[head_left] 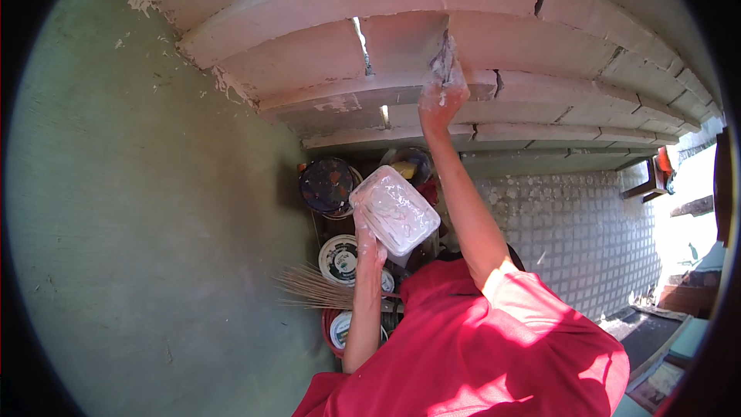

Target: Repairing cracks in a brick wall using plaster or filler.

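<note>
Red sleeve nearest; left hand fingers clamp a tub, right hand seemingly clenched at ledge.

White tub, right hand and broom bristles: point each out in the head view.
white tub (397,216), head view, on its putty-smeared inside.
right hand (441,93), head view, on the back of the hand raised against the pink blocks.
broom bristles (309,287), head view, on the fanned straw ends.

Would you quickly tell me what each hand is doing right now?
Left hand: closed on a white plastic tub of plaster.
Right hand: pressed to the block wall joint; open or closed cannot be told.
</note>
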Motion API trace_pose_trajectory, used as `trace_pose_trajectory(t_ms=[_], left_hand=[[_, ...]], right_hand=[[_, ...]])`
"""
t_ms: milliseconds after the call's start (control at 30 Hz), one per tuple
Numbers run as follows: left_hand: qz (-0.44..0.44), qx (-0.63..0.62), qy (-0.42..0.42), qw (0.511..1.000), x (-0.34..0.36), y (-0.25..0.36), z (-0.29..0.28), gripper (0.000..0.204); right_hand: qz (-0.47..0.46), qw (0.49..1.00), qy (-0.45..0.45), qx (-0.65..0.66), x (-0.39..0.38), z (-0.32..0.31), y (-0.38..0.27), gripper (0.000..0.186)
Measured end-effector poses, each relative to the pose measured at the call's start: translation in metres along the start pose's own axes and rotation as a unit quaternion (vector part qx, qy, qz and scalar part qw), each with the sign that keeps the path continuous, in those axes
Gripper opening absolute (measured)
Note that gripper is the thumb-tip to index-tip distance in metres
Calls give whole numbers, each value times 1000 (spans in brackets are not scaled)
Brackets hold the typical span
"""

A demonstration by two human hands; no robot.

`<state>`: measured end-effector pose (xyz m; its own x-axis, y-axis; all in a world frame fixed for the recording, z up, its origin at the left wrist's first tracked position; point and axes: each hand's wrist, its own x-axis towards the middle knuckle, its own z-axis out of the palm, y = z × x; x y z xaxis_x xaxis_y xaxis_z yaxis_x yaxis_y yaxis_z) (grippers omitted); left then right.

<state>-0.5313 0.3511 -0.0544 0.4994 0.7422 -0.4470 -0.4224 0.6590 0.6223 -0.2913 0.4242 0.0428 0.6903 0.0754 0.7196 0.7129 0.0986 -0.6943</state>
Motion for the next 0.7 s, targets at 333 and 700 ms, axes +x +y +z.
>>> trace_pose_trajectory(t_ms=[333, 700], left_hand=[[4, -28, 43, 999, -9, 2, -2, 59], [-7, -34, 10, 999, -4, 1, 0, 61]], right_hand=[[-107, 983, -143, 33, -25, 37, -37, 55], [-39, 999, 24, 10, 15, -12, 5, 45]])
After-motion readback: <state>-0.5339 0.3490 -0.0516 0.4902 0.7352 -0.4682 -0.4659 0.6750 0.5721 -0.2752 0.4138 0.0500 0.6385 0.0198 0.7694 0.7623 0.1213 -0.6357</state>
